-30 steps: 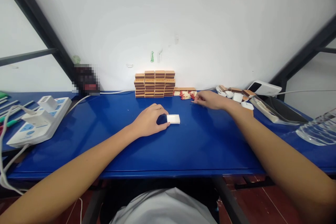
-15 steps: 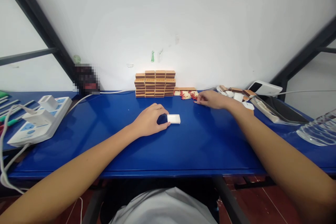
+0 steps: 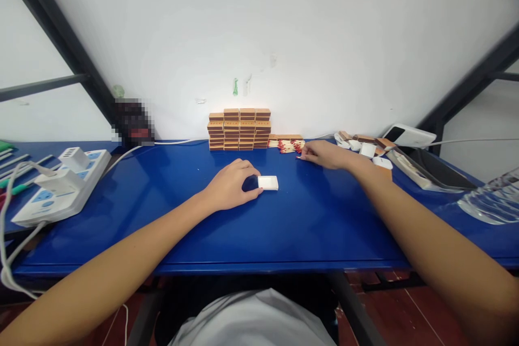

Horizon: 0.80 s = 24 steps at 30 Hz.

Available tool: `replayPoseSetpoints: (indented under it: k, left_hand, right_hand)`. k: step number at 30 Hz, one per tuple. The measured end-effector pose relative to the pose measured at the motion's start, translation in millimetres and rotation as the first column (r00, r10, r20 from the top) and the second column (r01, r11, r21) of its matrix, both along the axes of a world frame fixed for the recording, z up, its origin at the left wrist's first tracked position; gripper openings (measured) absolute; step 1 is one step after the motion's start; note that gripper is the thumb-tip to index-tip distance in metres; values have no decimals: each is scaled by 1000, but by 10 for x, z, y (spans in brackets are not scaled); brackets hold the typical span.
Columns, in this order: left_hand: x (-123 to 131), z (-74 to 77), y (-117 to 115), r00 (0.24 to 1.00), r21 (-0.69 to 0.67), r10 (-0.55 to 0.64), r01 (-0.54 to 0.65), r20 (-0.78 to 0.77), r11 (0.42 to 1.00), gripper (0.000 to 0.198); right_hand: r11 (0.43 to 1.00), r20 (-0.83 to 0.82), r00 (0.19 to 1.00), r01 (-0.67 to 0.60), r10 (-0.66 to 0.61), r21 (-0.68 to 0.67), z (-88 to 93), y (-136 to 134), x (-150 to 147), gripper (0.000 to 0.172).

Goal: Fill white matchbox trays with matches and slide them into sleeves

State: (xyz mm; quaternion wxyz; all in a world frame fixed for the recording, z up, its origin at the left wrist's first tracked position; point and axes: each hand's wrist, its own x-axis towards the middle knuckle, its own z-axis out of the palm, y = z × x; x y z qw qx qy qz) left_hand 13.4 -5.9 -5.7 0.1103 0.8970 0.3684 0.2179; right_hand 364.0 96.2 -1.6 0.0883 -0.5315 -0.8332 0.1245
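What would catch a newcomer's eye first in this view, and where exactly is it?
Probably the neat stack of matchboxes, standing at the back of the blue table near the white wall. Just right of it lies a pile of red-tipped matches, with the right hand beside it. Nearer the front, the left hand holds a small white tray by its left end.

No lettering is legible, even on the stacked matchboxes.
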Motion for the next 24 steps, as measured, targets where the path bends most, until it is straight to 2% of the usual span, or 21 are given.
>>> replayPoseSetpoints:
  k: [3, 7, 12, 16, 19, 24]
  left_hand:
    - [0, -1, 2, 1000, 10, 17, -17, 2, 1000, 28]
    - [4, -11, 8, 1000, 25, 31, -31, 1, 999, 28]
    - [11, -22, 18, 1000, 44, 29, -29, 7, 999, 26]
    - [8, -25, 21, 1000, 50, 24, -24, 11, 998, 24]
    - [2, -24, 22, 1000, 41, 14, -15, 8, 999, 24]
    - [0, -8, 11, 1000, 25, 23, -24, 3, 999, 27]
  right_hand:
    - [997, -69, 995, -68, 70, 42, 98, -150, -166, 31]
    - [978, -155, 967, -192, 204, 86, 233, -486, -550, 33]
    - [932, -109, 928, -342, 355, 122, 212, -818, -930, 19]
    - [919, -10, 930, -361, 367, 157, 117, -901, -1017, 19]
    - [914, 1, 926, -373, 378, 158, 87, -913, -1037, 18]
    - [935, -58, 937, -337, 344, 107, 179, -794, -928, 15]
